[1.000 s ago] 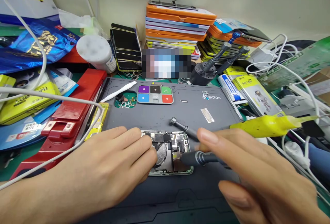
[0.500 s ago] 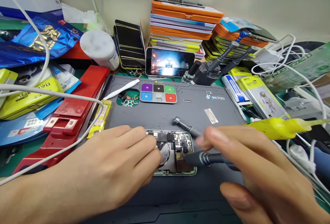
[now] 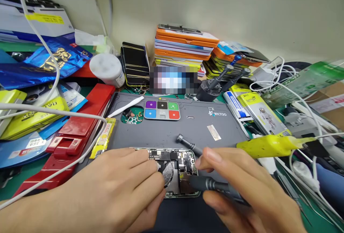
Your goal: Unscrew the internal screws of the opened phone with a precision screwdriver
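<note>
"WKTOO" marks the mat (image 3: 163,131); "BATTERY" labels a yellow box (image 3: 264,115) at two o'clock. The opened phone (image 3: 173,180) lies at the curled left hand's (image 3: 118,186) three o'clock, that grip hidden. The right hand's (image 3: 256,188) thumb now sits nearer the dark tool (image 3: 208,183); whether it grips, I cannot tell.

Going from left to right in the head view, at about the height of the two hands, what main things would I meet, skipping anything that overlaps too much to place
Red metal device → left hand → opened phone → right hand.
</note>
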Tool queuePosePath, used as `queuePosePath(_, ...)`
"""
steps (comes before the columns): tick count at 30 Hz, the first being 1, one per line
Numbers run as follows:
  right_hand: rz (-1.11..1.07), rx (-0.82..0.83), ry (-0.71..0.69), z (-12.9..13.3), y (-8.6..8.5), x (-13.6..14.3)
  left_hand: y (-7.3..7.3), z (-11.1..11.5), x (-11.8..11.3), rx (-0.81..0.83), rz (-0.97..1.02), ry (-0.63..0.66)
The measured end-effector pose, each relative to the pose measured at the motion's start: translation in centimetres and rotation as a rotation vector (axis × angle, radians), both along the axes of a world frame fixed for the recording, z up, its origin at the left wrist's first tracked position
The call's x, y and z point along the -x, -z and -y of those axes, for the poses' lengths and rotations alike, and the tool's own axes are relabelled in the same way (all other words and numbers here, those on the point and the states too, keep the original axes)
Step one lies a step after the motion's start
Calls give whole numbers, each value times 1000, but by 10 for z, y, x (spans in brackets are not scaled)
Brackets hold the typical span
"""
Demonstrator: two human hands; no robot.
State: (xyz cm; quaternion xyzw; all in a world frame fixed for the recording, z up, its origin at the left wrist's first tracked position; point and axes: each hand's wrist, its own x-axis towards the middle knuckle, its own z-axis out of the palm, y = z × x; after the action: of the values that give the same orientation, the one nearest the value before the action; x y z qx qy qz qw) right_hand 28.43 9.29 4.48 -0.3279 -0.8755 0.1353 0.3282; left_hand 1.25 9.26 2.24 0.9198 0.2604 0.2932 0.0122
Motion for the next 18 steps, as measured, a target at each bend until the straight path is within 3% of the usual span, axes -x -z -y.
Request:
queuePosePath(3,16,-64,-79,-3,1,5,0,1,0,14,5,17)
queuePosePath(7,37,-57,-4,4,1,4,-2,3,0,43,25,36)
queuePosePath(10,-74,-5,61,11,3,3,-6,1,2,110,27,51)
queuePosePath(14,-482,291,177,12,-1,9,-13,-5,5,299,55,105)
queuePosePath(18,-678,583,130,7,-9,17,-16,-7,9,395,97,141)
